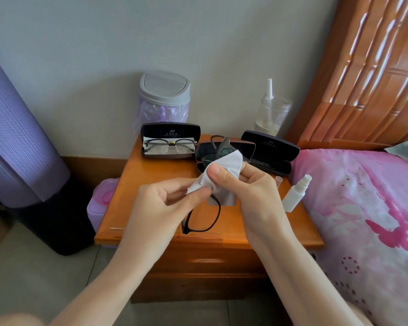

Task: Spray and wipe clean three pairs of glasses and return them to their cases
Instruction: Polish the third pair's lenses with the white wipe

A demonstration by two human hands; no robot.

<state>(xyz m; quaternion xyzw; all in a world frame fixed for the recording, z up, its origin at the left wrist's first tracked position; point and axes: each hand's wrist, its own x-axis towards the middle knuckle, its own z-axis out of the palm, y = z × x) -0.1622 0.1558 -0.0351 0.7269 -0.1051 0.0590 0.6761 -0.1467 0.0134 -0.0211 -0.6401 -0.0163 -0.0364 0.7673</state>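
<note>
Left grip (160, 203) and right grip (254, 189), held above the table (151, 184). Thumb and forefinger of each grip pinch a white wipe (224, 165), which is folded over the upper part of the black glasses (204, 218); one black-rimmed lens hangs free below the left grip, clear of the table top. A grey cloth (224, 198) shows just beneath the right grip; whether it is held or lying on the table cannot be told.

Behind the grips, three open cases stand in a row. Left case (170, 156): a pair of glasses (170, 144) lies folded on a white lining. Middle case (249, 149): brown glasses (213, 140) with one arm raised, partly hidden by the wipe. Right case (271, 151): lid back, dark interior showing.

At the right edge of the table, a white spray bottle (295, 194) lies tilted, its clear cap (278, 181) just beside it. At the wall, a clear jar (272, 116) holds a white nozzle bottle (269, 90), and a lidded bin (164, 92) holds a purple liner. A pink bed (363, 208) adjoins the table on the right
</note>
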